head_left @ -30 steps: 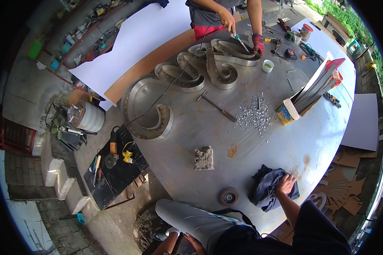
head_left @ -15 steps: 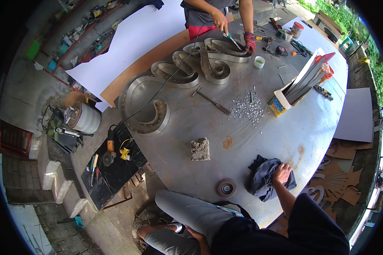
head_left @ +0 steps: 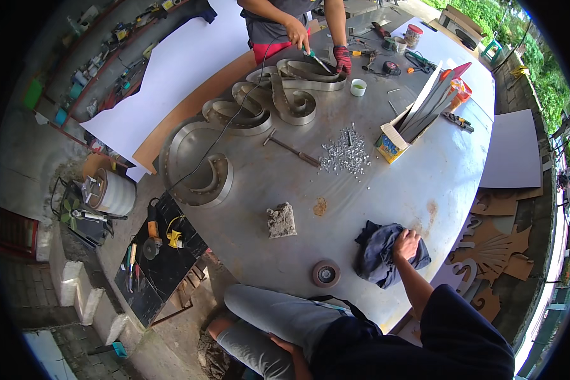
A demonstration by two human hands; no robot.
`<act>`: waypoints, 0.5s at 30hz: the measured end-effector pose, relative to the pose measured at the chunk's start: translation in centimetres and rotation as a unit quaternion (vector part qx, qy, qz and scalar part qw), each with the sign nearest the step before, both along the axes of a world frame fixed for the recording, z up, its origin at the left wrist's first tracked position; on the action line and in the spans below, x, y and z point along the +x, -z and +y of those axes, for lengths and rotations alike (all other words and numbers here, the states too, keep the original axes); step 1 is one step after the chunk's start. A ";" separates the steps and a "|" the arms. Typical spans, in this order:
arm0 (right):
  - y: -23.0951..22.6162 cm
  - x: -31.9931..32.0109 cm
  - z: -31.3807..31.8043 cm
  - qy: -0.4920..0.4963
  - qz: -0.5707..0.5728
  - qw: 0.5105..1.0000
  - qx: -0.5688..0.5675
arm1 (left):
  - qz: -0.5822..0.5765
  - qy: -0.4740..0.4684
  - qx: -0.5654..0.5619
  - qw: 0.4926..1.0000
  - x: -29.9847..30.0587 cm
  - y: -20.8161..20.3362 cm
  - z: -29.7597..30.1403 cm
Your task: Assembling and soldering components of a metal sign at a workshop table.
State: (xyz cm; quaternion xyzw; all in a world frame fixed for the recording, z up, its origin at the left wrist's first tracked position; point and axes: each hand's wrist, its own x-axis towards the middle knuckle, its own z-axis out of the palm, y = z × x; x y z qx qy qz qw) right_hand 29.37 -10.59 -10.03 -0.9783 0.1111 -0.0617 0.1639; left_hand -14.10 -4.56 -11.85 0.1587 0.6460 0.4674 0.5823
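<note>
On the right of the metal tabletop [head_left: 259, 244], my right hand [head_left: 406, 244] is closed over a bunched dark cloth [head_left: 379, 256]. My left hand [head_left: 286, 345] lies low against my grey-trousered leg, fingers seemingly stretched out and holding nothing; it is partly hidden. Left of the cloth sits a round brown abrasive disc [head_left: 326, 273] with a dark hub. Farther up is a rough pale block [head_left: 281, 220]. A hammer [head_left: 291, 148] lies beside a scatter of small shiny metal pieces [head_left: 347, 155].
Across the table a person with a red glove [head_left: 342, 60] works a corded tool on curled metal strips [head_left: 294, 104]. A box of flat strips [head_left: 392, 142] stands at right, near a white cup [head_left: 358, 87]. An angle grinder [head_left: 152, 239] lies on a lower black board.
The whole view has shifted, so the table's things sit farther left. My right hand stays on the cloth. The co-worker keeps the tool at the metal strips.
</note>
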 end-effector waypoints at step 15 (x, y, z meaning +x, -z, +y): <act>-0.4 -0.4 1.6 -0.013 0.006 1.000 0.007 | -0.768 -0.152 0.080 0.617 -4.9 5.1 -1.0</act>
